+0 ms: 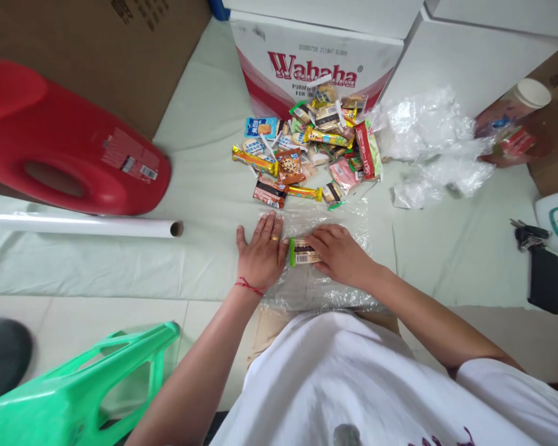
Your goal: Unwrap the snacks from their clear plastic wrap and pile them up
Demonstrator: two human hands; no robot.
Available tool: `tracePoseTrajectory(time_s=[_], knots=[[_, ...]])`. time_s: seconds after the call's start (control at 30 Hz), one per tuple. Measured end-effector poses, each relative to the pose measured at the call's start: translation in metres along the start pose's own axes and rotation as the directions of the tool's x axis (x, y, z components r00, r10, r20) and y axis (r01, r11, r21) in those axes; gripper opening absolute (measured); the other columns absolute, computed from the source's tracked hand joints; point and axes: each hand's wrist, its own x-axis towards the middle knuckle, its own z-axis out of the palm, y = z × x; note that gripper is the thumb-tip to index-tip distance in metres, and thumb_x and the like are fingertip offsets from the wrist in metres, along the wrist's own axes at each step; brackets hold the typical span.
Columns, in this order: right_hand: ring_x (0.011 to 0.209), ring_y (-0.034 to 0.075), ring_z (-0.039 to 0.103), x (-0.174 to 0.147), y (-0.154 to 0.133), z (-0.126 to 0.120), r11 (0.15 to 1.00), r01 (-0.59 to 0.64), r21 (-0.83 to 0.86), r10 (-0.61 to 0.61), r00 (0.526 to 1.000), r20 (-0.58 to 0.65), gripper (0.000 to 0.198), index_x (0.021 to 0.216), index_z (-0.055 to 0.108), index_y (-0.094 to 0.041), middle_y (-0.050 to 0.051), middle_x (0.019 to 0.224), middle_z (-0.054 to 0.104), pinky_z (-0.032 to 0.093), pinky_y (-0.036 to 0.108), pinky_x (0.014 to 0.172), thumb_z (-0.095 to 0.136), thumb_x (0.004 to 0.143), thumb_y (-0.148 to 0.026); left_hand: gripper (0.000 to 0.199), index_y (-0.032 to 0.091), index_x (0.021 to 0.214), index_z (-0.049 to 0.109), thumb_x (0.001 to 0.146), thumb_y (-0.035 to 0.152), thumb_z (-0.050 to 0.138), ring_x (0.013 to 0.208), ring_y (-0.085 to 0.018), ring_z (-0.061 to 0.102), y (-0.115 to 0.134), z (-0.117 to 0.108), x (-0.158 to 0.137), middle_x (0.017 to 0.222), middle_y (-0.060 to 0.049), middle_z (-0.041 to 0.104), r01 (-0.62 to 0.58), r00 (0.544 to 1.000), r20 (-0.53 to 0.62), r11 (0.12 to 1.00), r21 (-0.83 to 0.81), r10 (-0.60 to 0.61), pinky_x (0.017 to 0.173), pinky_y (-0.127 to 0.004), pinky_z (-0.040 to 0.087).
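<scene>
A clear plastic bag (339,288) lies flat at the table's near edge. On it rests a small wrapped snack (302,252) with a green end and a barcode. My right hand (337,251) has its fingers curled over the right end of this snack. My left hand (264,251) lies flat, fingers stretched out, with its thumb beside the snack's green end. A ring and a red string bracelet show on the left. Just beyond the hands sits a heap of wrapped snacks (330,136) in yellow, brown, blue and red packets.
Behind the heap stands a white and red carton (316,68). Crumpled clear plastic (428,136) lies to the right, near keys (527,232) and a black case (545,279). A red jug (74,148) and a white roll (88,225) are at left, a green stool (88,384) below.
</scene>
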Motion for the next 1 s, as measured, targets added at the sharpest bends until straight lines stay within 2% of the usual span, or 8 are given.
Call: tracePoseTrajectory(time_s=[0.2, 0.4, 0.6, 0.8, 1.0], knots=[[0.127, 0.038, 0.047, 0.005, 0.001, -0.001, 1.0, 0.018, -0.023, -0.018, 1.0, -0.006, 0.054, 0.141, 0.057, -0.009, 0.02, 0.132, 0.065, 0.035, 0.054, 0.112, 0.067, 0.091, -0.025, 0.061, 0.018, 0.164, 0.036, 0.109, 0.041, 0.024, 0.159, -0.03, 0.033, 0.0, 0.0, 0.0, 0.17, -0.016, 0.032, 0.004, 1.0, 0.001, 1.0, -0.003, -0.004, 0.128, -0.07, 0.001], [0.125, 0.037, 0.048, 0.003, 0.004, -0.008, 0.998, 0.048, 0.032, -0.045, 0.996, -0.078, 0.057, 0.142, 0.055, -0.01, 0.019, 0.131, 0.066, 0.035, 0.054, 0.109, 0.067, 0.09, -0.03, 0.06, 0.017, 0.163, 0.037, 0.109, 0.04, 0.023, 0.159, -0.03, 0.034, 0.001, -0.002, -0.001, 0.17, -0.016, 0.033, 0.003, 1.0, -0.003, 1.0, -0.009, -0.003, 0.128, -0.069, 0.001], [0.122, 0.036, 0.049, 0.006, 0.0, 0.003, 0.998, 0.055, -0.022, -0.055, 0.998, -0.032, 0.051, 0.14, 0.058, -0.012, 0.018, 0.13, 0.065, 0.034, 0.053, 0.11, 0.064, 0.092, -0.028, 0.06, 0.018, 0.163, 0.037, 0.108, 0.038, 0.023, 0.158, -0.03, 0.035, 0.001, -0.003, 0.0, 0.17, -0.015, 0.033, 0.005, 1.0, -0.004, 1.0, -0.011, -0.005, 0.128, -0.069, 0.003], [0.118, 0.034, 0.05, 0.002, 0.007, 0.013, 0.999, 0.047, 0.0, -0.047, 0.997, -0.064, 0.054, 0.144, 0.055, -0.014, 0.016, 0.132, 0.064, 0.036, 0.05, 0.106, 0.064, 0.093, -0.03, 0.059, 0.02, 0.163, 0.039, 0.109, 0.039, 0.025, 0.158, -0.031, 0.036, -0.001, -0.005, 0.001, 0.169, -0.015, 0.036, 0.049, 0.999, -0.011, 0.999, -0.013, -0.05, 0.128, -0.071, 0.003], [0.119, 0.034, 0.049, 0.004, 0.009, 0.01, 0.998, 0.057, 0.007, -0.057, 0.998, -0.034, 0.054, 0.145, 0.055, -0.014, 0.017, 0.132, 0.064, 0.034, 0.052, 0.108, 0.063, 0.096, -0.035, 0.059, 0.023, 0.163, 0.038, 0.108, 0.042, 0.027, 0.158, -0.034, 0.035, -0.009, -0.007, 0.002, 0.17, -0.014, 0.034, -0.013, 1.0, 0.017, 1.0, -0.002, 0.013, 0.126, -0.075, -0.001]])
